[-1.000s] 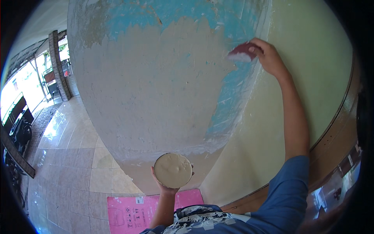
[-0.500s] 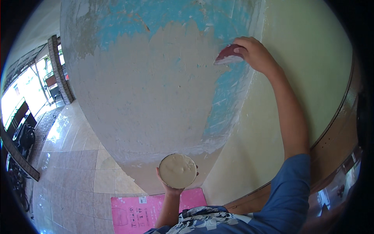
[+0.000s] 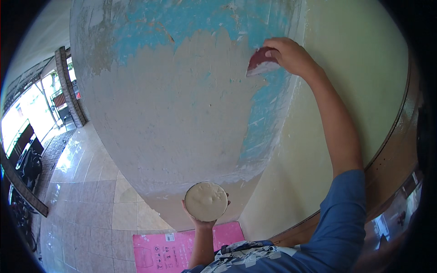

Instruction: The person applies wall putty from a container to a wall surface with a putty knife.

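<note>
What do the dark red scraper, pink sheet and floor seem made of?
Scraper: probably plastic or rubber, given its dull, plain red face. Pink sheet: likely smooth printed cardboard, being flat and straight-edged. Floor: seemingly glazed tile, from its joint lines and bright reflections.

Near the wall's [image 3: 168,109] right edge is the scraper [image 3: 261,62] in the right hand [image 3: 293,55], before the lower edge the tub [image 3: 206,183] (paste [image 3: 203,202] inside) in the left hand [image 3: 202,224], cardboard [image 3: 229,232] on the floor [image 3: 100,195].

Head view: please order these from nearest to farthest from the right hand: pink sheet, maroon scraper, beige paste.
From the right hand:
1. Maroon scraper, held in it.
2. Beige paste, lower, above the left hand.
3. Pink sheet, lowest, on the floor.
</note>
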Tool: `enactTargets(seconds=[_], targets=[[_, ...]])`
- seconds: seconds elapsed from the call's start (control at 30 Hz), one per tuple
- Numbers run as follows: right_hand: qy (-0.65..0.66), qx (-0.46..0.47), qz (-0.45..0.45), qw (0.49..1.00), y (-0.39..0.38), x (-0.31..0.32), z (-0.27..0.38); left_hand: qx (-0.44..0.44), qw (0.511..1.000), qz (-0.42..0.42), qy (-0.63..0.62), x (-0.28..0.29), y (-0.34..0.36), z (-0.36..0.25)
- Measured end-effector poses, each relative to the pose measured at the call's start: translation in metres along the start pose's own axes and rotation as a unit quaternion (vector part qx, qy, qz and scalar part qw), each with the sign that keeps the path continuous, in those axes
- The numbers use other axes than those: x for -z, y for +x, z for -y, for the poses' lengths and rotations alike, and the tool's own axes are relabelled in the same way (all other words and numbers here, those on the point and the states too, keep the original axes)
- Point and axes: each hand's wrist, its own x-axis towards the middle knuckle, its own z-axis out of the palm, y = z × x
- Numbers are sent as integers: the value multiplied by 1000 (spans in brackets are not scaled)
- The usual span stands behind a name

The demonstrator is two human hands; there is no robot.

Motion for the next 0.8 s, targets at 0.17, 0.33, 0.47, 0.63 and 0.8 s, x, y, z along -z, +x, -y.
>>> enactTargets(seconds=[0.17,0.33,0.47,0.63,0.8], targets=[[58,-10,-98,993,25,28,-10,-3,999,-34,-25,-5,4,4],[95,-65,20,993,14,30,-3,-12,999,-42,-19,-4,4,2],[40,-30,31,998,19,18,3,-4,999,-28,-22,-5,5,3],[44,-23,-150,987,36,33,-3,6,1000,-25,-17,-4,3,1],[65,-62,-4,996,12,26,8,-10,999,-27,-33,-6,0,-3]])
